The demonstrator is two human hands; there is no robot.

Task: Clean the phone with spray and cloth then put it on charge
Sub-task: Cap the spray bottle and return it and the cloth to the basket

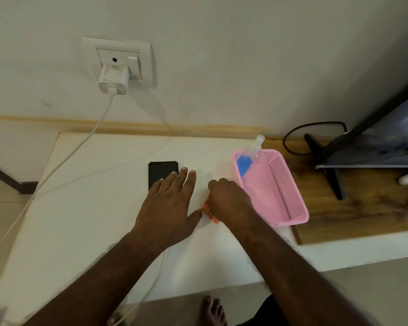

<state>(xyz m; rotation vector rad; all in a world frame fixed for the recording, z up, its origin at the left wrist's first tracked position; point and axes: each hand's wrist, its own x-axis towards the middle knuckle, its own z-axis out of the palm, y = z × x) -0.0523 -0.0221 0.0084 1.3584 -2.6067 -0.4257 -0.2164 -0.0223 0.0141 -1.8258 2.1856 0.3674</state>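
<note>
Black phone (161,171) lies under spread left hand (167,205); right hand (229,201) grips orange cloth (210,211).

Left hand (169,203) lies flat over the black phone (160,171); right hand (229,201) grips an orange cloth (209,211).

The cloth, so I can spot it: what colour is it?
Orange, showing under the right hand as the cloth, head view.
</note>
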